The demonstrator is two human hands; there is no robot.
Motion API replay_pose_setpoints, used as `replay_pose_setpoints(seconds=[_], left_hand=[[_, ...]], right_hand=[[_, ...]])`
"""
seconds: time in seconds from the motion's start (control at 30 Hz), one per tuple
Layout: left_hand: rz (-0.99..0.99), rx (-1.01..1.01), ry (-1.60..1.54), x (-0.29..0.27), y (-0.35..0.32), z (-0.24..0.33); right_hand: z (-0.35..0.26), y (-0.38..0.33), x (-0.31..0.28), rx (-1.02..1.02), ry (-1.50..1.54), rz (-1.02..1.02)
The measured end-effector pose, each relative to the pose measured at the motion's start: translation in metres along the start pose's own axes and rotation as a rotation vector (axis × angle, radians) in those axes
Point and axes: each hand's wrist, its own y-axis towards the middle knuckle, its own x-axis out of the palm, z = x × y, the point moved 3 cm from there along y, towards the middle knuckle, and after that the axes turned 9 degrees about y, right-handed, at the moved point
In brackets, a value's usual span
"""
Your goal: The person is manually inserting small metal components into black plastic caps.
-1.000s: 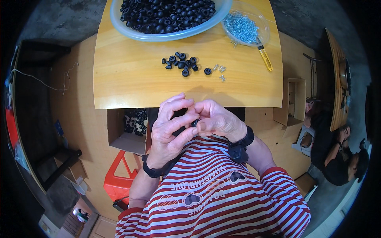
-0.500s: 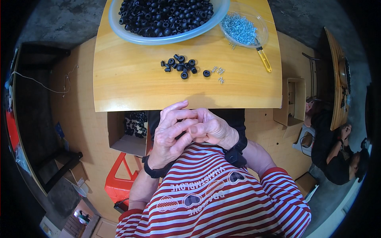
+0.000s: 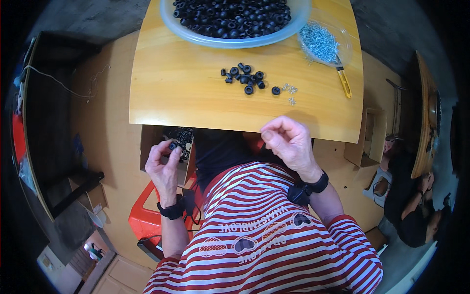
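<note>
My left hand (image 3: 164, 165) pinches a small round black part (image 3: 173, 145) between thumb and fingertips, above an open cardboard box (image 3: 149, 134) that has many similar black pieces inside. At the table's front edge, my right hand (image 3: 290, 142) has its thumb pressed to its fingers; whatever may be between them is hidden. On the wooden table (image 3: 186, 103) in front of me lies a loose cluster of black parts (image 3: 246, 78). One black ring-shaped part (image 3: 276, 90) sits to their right, beside several tiny silvery pieces (image 3: 292, 89).
A large pale bowl (image 3: 235, 44) full of black parts stands at the back. To its right, a clear tub (image 3: 347, 39) holds tiny silvery pieces, with a yellow-handled tool (image 3: 344, 82) against it. A red stool (image 3: 143, 215) is at left. Another person (image 3: 409, 206) sits at far right.
My hands were together before my chest and have come apart. The left went left to the box with the black part; the right moved right. The view has shifted slightly.
</note>
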Motion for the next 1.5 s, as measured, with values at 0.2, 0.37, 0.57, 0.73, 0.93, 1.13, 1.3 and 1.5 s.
replay_pose_setpoints(seconds=[0.2,0.37,0.57,0.73,0.93,1.13,1.3,1.5], left_hand=[[0.193,-0.015,-0.065,-0.008,0.006,-0.005],[0.026,0.199,-0.039,0.023,0.011,0.045],[-0.236,0.515,0.062,0.075,0.008,0.092],[-0.314,0.575,0.054,0.095,0.003,0.107],[-0.332,0.571,0.059,0.097,0.003,0.107],[-0.377,0.487,-0.081,0.094,0.001,0.109],[-0.650,0.144,-0.436,0.100,-0.001,0.107],[-0.786,-0.111,-0.767,0.103,-0.006,0.093]], right_hand=[[-0.003,0.003,-0.011,-0.212,-0.180,0.142],[-0.019,0.015,-0.015,-0.564,-0.647,0.356],[-0.030,0.029,-0.008,-0.691,-1.111,0.427],[-0.026,0.037,-0.008,-0.648,-1.237,0.381],[-0.032,0.032,-0.005,-0.689,-1.202,0.335],[-0.011,0.007,-0.002,-0.141,0.090,0.068],[-0.012,0.001,0.004,-0.486,-0.243,-0.060],[-0.015,0.000,0.012,-0.755,-0.410,-0.167]])
